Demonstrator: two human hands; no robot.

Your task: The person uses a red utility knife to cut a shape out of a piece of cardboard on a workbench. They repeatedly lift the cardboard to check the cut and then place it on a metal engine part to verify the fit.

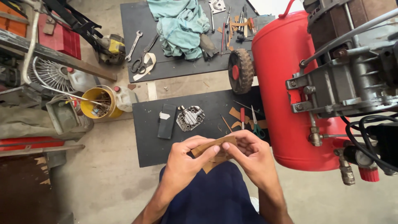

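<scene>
Brown gasket sheet, long axis seemingly left-right, pinched between left hand and right hand.

both hands raised together — fingers curled, thumbs pinching

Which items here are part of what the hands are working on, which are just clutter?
In hand or close by:
left hand
right hand
brown sheet piece, held by both
brown offcuts
small scissors
metal cover plate

Lying about:
large scissors
wrench
teal cloth
yellow bucket
red tank
</scene>
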